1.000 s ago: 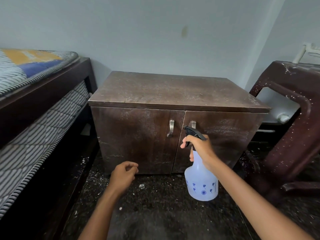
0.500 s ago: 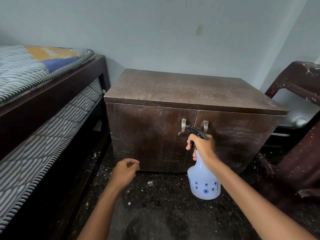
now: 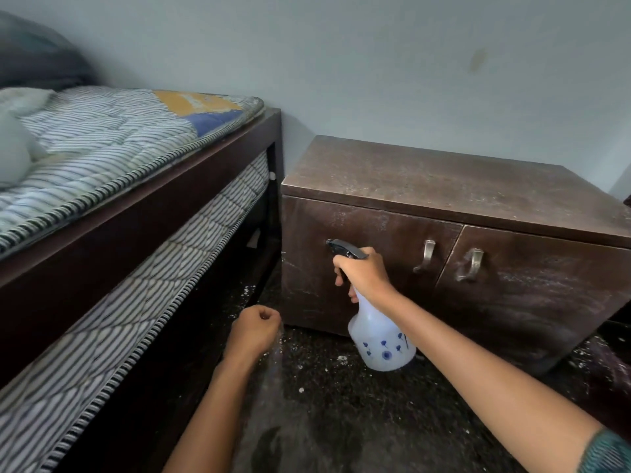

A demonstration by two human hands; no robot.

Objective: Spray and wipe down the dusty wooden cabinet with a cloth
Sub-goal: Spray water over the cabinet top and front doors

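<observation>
- Wooden cabinet [image 3: 444, 186]: I see a low, dark brown box with a flat top and two front doors, both closed. Pale dust streaks lie across the top and both door fronts. Each door has a curved metal pull; the left handle [image 3: 425, 256] and right handle [image 3: 471, 264] sit side by side at the middle seam.
- Spray bottle [image 3: 382, 339]: I see a translucent white body printed with small blue flowers, and a black trigger head. It is roughly upright in front of the cabinet's left door, with the nozzle pointing toward the cabinet's left edge. The right hand [image 3: 363, 273] grips its neck.
</observation>
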